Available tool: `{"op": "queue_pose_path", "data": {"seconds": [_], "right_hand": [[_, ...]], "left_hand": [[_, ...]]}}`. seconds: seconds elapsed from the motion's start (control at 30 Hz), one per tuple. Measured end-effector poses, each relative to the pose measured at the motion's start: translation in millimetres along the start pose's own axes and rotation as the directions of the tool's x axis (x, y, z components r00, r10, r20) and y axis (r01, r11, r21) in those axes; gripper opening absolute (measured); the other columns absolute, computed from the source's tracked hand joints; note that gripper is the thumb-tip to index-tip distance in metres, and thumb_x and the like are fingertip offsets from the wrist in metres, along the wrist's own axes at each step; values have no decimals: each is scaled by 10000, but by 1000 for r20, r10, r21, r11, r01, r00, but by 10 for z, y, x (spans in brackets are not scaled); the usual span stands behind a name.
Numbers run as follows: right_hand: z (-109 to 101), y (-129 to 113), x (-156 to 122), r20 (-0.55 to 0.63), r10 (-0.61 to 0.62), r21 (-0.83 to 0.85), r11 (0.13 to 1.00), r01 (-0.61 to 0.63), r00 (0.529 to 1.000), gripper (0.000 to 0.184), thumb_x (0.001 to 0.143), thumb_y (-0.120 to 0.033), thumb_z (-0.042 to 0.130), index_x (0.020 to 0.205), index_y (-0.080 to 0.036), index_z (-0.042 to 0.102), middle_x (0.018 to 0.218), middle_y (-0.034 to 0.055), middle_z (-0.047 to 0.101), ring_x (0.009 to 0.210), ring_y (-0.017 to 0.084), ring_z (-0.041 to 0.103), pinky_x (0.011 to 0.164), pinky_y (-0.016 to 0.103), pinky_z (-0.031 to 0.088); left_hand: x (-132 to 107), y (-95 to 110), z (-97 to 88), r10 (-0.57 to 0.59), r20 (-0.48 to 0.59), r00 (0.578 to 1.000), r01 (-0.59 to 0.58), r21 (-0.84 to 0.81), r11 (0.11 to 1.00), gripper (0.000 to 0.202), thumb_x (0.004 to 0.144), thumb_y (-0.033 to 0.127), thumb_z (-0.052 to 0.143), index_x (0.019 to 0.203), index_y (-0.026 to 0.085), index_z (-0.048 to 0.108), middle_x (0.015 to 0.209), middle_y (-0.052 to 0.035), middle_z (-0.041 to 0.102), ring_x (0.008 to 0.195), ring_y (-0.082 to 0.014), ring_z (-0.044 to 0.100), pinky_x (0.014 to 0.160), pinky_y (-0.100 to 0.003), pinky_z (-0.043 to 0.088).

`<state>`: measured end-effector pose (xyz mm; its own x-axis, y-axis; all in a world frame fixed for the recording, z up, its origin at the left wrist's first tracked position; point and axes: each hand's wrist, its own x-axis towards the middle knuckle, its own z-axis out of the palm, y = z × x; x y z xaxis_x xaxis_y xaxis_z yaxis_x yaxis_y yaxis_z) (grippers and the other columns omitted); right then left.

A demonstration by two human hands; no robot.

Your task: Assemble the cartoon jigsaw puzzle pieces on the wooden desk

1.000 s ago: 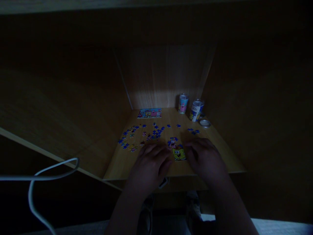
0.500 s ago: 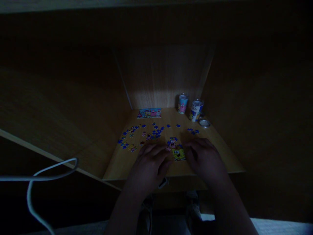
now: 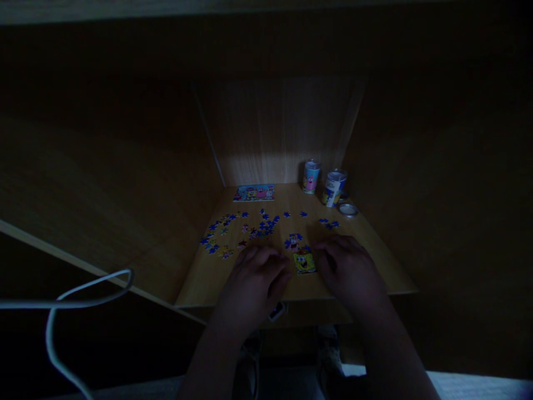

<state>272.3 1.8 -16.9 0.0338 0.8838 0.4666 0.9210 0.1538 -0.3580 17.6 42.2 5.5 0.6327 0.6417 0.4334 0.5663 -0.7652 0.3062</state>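
A partly joined jigsaw puzzle (image 3: 305, 264) with a smiling yellow cartoon face lies near the shelf's front edge. Just above it are joined blue and pink puzzle pieces (image 3: 293, 241). My left hand (image 3: 255, 278) is left of the yellow section, fingers curled and fingertips drawn together; whatever is in them is too dark to make out. At the puzzle's right edge rests my right hand (image 3: 347, 269), its fingers bent and the thumb apart from the index finger, with no held piece visible. Loose puzzle pieces (image 3: 266, 225), mostly blue, are scattered beyond my left hand.
At the back left lies a picture card (image 3: 254, 193) of cartoon figures. Two printed cans (image 3: 311, 176) (image 3: 333, 189) stand at the back right, beside a round metal lid (image 3: 348, 210). Wooden walls enclose the dim shelf. A white cable (image 3: 83, 303) loops at the left.
My left hand has drawn slightly left, away from the joined pieces. A pink bit by its fingertips no longer shows there. My right hand has barely moved.
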Motion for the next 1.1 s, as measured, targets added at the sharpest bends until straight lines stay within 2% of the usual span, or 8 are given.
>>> {"op": "queue_pose_path", "data": {"seconds": [0.13,0.27,0.5,0.83,1.1], "right_hand": [[4,7,-1,2,0,-9,1000,0,1000,187,1077,-242,633,1125,-261,813,1182,77,830,1128,305,723,1047,458,550],[0,-3,-4,3,3,-12,1000,-3,1000,196,1080,-243,625,1126,-266,813,1173,79,831,1115,306,725,1044,461,552],[0,2,0,-11,-10,-12,1000,10,1000,183,1083,-252,628,1107,-267,809,1156,82,830,1104,297,730,1022,436,553],[-2,-7,3,-5,-3,-16,1000,3,1000,190,1085,-256,617,1099,-251,806,1158,88,828,1101,298,728,1035,444,550],[0,2,5,7,3,3,1000,-3,1000,193,1082,-250,609,1093,-260,802,1156,83,828,1104,300,722,1040,454,548]], "left_hand": [[15,17,-4,-11,-5,1000,11,-1,1000,168,1093,227,712,1239,278,777,1106,-41,799,1066,-280,716,1038,-515,569],[19,13,5,-71,-49,996,71,1,997,103,1107,203,660,1080,249,748,1051,-45,795,1018,-278,722,995,-507,570],[26,-6,-12,19,-7,1000,-19,-58,998,125,1078,158,678,1106,262,741,1215,-39,833,1183,-281,727,1119,-547,541],[22,-12,-12,13,8,1000,-13,-60,998,148,1093,195,690,1155,272,799,1233,-27,847,1150,-271,729,1100,-551,558],[20,-17,-9,32,-11,999,-33,-73,997,218,1095,168,671,1221,288,803,1305,-42,837,1255,-276,722,1156,-562,553]]}}
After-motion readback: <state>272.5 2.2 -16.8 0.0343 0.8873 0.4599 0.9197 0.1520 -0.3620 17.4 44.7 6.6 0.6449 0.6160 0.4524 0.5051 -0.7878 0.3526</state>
